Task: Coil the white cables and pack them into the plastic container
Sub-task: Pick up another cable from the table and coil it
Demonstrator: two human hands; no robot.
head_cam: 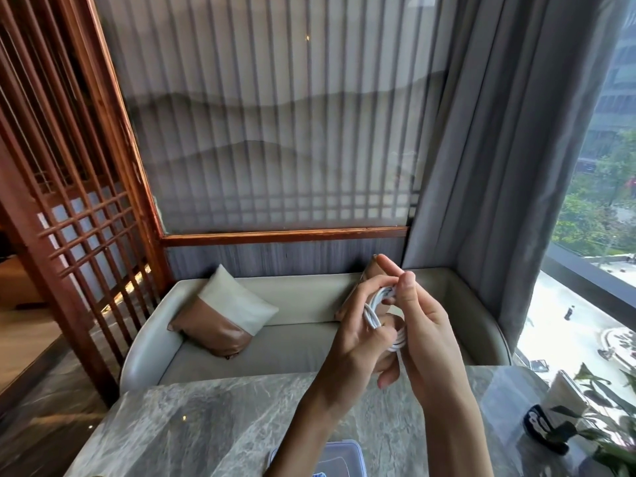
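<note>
Both hands are raised above the marble table (192, 418), holding a coiled white cable (373, 313) between them. My left hand (358, 335) grips the loops, which wrap round its fingers. My right hand (423, 332) pinches the cable near the top of the coil with thumb and fingers, and one strand hangs down between the palms. The clear plastic container (340, 457) with a blue rim lies on the table at the bottom edge of the view, partly hidden by my left forearm.
A grey sofa (296, 297) with a brown and white cushion (223, 315) stands behind the table. A plant (609, 425) and a dark holder with white paper (550, 418) sit at the table's right edge. A wooden lattice screen is on the left, a curtain and window on the right.
</note>
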